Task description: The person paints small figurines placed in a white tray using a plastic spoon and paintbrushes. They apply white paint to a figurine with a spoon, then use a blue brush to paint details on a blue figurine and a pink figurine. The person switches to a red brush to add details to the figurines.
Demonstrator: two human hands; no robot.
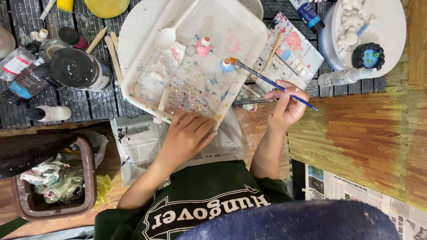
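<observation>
Right hand: your right hand (287,104) has its fingers pinched shut round the rear of a thin blue-handled paintbrush (273,83).
Brush: slim straight shaft, orange-tipped bristle end, laid slantwise; the tip touches a small blue figurine (227,66).
Figurine: rounded, glossy blue, small white top; it stands inside the tray, right of centre.
Left hand: your left hand (189,133) lies palm down, fingers loosely curled, on the near rim of the white tray (249,31); it grips nothing.
Tray: shallow rectangular plastic, smeared with pastel paint; rows of tiny coloured gems (187,95) just beyond your left fingers.
Also in tray: pink figurine (203,46), white plastic spoon (165,39).
Right of tray: paint-stained watercolour palette (293,51).
Left: round black-lidded jar (75,67) on dark slatted board.
Under tray: newspaper (142,140).
</observation>
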